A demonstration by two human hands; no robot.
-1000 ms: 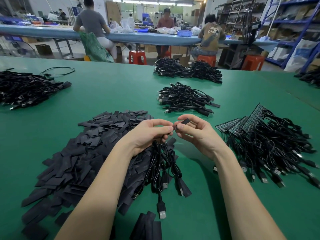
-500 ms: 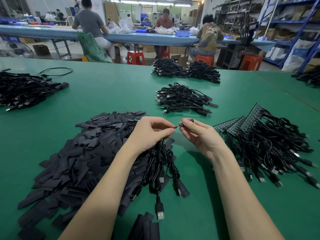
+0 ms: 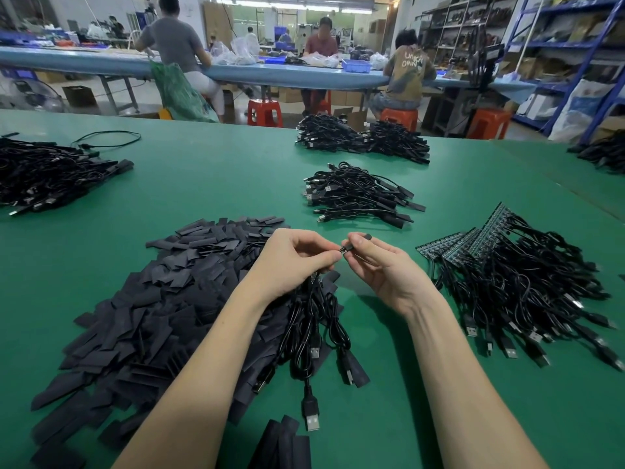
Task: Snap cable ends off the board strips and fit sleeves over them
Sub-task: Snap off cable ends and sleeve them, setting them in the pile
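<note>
Green worktop [image 3: 209,184], heap of black sleeves [image 3: 142,313] near left, cable piles [image 3: 358,198] centre and far edge, cables on board strips [image 3: 500,265] right edge

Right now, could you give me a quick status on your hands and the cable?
Left hand grips cable bundle, pinching one end. Right hand pinches sleeve at that end. Nothing between the hands; sleeve pile sits left.

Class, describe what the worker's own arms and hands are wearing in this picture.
Nothing shows on either: the left hand and right hand are bare, without gloves, rings or a watch, and both forearms are bare to the frame's edge, no sleeves in view.
</note>
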